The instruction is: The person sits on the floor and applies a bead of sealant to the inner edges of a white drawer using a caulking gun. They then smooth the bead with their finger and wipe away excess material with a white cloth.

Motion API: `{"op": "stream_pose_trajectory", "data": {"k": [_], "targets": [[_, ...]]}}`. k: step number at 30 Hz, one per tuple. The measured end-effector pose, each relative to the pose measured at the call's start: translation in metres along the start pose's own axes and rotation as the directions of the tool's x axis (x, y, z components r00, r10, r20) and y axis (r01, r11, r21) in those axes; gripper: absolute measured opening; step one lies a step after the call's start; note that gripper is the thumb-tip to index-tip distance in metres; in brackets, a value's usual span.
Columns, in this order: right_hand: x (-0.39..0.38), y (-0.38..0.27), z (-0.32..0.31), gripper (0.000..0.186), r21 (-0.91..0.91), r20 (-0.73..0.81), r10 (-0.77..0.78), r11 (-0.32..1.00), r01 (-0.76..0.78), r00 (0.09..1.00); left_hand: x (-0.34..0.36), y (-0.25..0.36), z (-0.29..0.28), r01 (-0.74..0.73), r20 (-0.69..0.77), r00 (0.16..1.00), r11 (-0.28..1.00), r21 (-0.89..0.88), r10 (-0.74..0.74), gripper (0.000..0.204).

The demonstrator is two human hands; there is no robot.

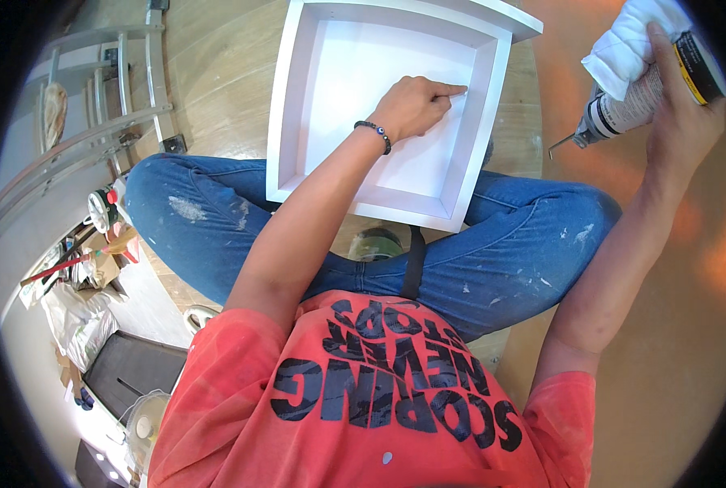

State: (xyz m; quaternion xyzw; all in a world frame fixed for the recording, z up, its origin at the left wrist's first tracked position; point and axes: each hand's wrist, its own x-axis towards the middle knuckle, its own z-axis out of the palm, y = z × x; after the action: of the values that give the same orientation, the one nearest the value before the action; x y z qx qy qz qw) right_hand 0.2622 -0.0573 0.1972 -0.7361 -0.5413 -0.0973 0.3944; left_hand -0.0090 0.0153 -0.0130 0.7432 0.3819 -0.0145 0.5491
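A white open drawer [330,89] rests over my crossed legs, with its front panel at the top. My left hand [410,108] is inside it, index finger stretched to the inner right wall, the other fingers curled with nothing visible in them. At the upper right my right hand [682,106] grips a caulking gun [635,106] with a dark, yellow-banded end and a thin nozzle pointing down-left. A folded white cloth [623,53] is held against the gun's top.
An aluminium ladder [124,77] stands at the left, above assorted tools, bags [78,317] and a dark flat panel [135,366] at lower left. A tan board-like surface [664,309] spans the right side. A pale wood-look floor [208,73] shows around the drawer.
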Motion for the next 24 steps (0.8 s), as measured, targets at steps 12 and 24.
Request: {"op": "stream_pose_trajectory", "data": {"k": [12, 24], "targets": [[-0.007, -0.023, 0.012, 0.027, 0.093, -0.144, 0.042, 0.995, -0.029, 0.989, -0.011, 0.006, 0.019, -0.151, -0.036, 0.979, 0.834, 0.530, 0.200, 0.041], [-0.004, -0.042, 0.010, 0.037, 0.172, 0.012, -0.251, 0.954, 0.245, 0.968, -0.003, 0.001, 0.007, -0.102, -0.099, 0.990, 0.994, -0.038, 0.098, 0.044]]}}
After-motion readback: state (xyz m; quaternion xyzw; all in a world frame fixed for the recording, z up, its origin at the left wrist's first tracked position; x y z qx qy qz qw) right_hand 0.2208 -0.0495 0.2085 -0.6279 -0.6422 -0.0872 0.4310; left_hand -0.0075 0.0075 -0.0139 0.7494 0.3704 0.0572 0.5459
